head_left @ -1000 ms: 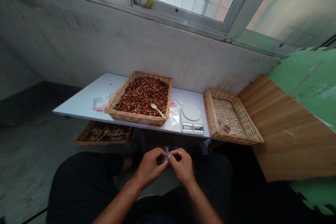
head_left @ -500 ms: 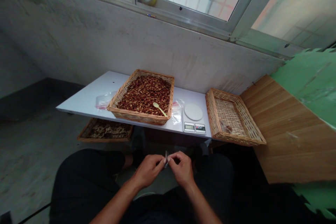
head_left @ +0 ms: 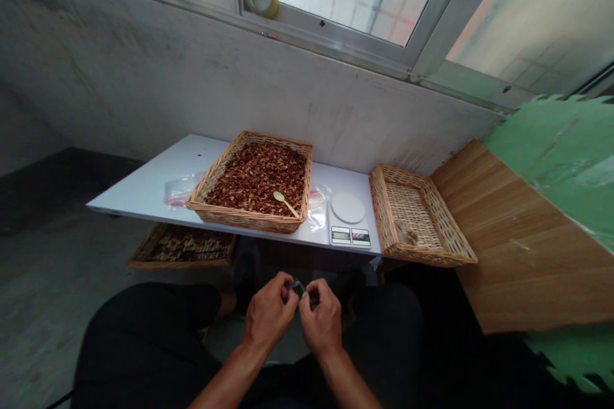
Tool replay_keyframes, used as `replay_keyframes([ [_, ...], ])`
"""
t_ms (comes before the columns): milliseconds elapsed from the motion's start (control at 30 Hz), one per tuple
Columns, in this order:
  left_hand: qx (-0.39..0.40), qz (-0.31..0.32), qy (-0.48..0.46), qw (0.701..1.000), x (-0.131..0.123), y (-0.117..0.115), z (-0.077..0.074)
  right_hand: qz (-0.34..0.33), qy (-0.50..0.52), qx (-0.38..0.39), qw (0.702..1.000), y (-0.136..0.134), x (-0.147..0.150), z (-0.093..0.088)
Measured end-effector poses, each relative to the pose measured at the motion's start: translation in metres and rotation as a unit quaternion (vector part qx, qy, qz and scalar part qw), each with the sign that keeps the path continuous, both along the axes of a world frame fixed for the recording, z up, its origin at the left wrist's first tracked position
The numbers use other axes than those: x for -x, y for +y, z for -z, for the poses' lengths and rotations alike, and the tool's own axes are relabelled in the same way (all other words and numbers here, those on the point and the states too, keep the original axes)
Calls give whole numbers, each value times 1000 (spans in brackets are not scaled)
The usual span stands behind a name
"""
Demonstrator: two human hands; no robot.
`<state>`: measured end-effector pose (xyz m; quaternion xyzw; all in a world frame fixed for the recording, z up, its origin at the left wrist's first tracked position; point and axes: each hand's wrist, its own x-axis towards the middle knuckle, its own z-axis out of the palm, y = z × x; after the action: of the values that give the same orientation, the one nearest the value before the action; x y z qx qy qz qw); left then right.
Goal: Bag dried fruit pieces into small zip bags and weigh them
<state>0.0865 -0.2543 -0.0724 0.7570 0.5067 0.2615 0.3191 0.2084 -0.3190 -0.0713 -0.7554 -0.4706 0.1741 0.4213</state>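
**A:** Quick one from this head-cam shot: what are the hands up to?

**B:** Both are down over the person's lap, well below the surface. The left hand [head_left: 270, 315] and right hand [head_left: 321, 323] are together, fingers curled in and pinching a small clear plastic piece [head_left: 296, 286] between them. It's mostly hidden by the fingers, so I can't tell exactly what it is. Looks like close fiddly work on that piece, nothing to do with the stuff up top right now.

**A:** And what's around them, clock-face style, with the hands at the centre?

**B:** At 11 o'clock on the white surface [head_left: 134, 201] there's a wicker tray [head_left: 244, 220] heaped with dried reddish-brown slices [head_left: 254, 179], a pale yellow spoon [head_left: 286, 203] lying on top. At 1 o'clock sits a digital kitchen scale [head_left: 348, 208], with a clear zip bag [head_left: 317, 208] just beside it. Around 2 o'clock there's a second wicker tray [head_left: 407, 254], nearly bare, with a few bits in one corner. At 10 o'clock a third tray [head_left: 182, 263] sits lower down, below the surface.

**A:** What would the next move need?

**B:** My read: any move needs at least one hand freed, since both are tied up on that plastic piece.
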Motion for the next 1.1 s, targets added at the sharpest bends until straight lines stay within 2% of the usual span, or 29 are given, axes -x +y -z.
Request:
replay_keyframes([
  [167, -27, 19, -21, 999, 4, -7, 6, -8, 105, 25, 994, 4, -2, 4],
  [267, -44, 34, -13, 998, 7, -8, 9, -19, 113, 29, 993, 3, -2, 7],
  [467, -63, 12, -6, 998, 9, -3, 7, -35, 116, 17, 993, 3, 0, 10],
  [667, 14, 75, -110, 991, 19, 14, -13, 18, 307, 45, 950, 20, -18, 14],
  [833, -45, 201, -87, 975, 33, 33, -24, -6, 366, 45, 929, 32, -29, -2],
  [900, -47, 232, -65, 969, 34, 38, -25, -27, 379, 52, 924, 34, -27, -8],
  [1100, -1, 217, -62, 974, 29, 40, -25, -84, 401, 45, 911, 32, -16, -8],
])
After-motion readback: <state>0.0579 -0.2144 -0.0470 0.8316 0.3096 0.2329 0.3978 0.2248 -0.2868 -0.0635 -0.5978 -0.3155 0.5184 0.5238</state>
